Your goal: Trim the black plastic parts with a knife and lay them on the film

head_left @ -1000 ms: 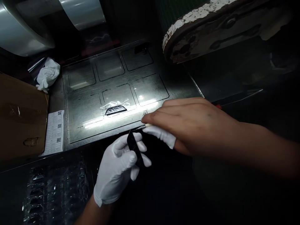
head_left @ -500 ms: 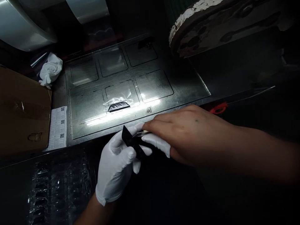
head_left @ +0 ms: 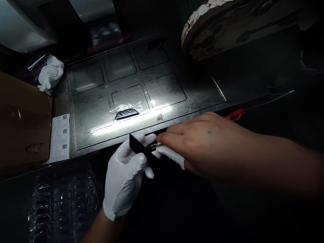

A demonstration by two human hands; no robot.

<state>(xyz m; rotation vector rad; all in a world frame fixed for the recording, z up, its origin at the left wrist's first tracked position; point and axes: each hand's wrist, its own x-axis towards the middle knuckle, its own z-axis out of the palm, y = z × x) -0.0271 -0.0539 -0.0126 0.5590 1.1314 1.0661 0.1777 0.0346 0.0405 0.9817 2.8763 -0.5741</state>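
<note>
My left hand (head_left: pixel 125 175), in a white glove, is closed round a small flat black piece (head_left: pixel 138 145) held just below the front edge of a shiny metal plate (head_left: pixel 177 84). My right hand (head_left: pixel 202 143) is bare except for a white cot on the thumb. It pinches a thin tool (head_left: pixel 155 145) whose light tip touches the black piece. A second dark curved piece (head_left: pixel 126 114) lies on the plate under crinkled clear film.
A brown cardboard box (head_left: pixel 22 125) stands at the left with a printed label sheet (head_left: pixel 60 138) beside it. A crumpled white cloth (head_left: pixel 50 74) lies at the back left. Clear plastic trays (head_left: pixel 60 202) sit at the lower left. A worn round machine part (head_left: pixel 243 23) overhangs the back right.
The black piece has been tilted and raised a little toward the plate's edge. My right hand has drawn in closer, and its tool tip now meets the piece.
</note>
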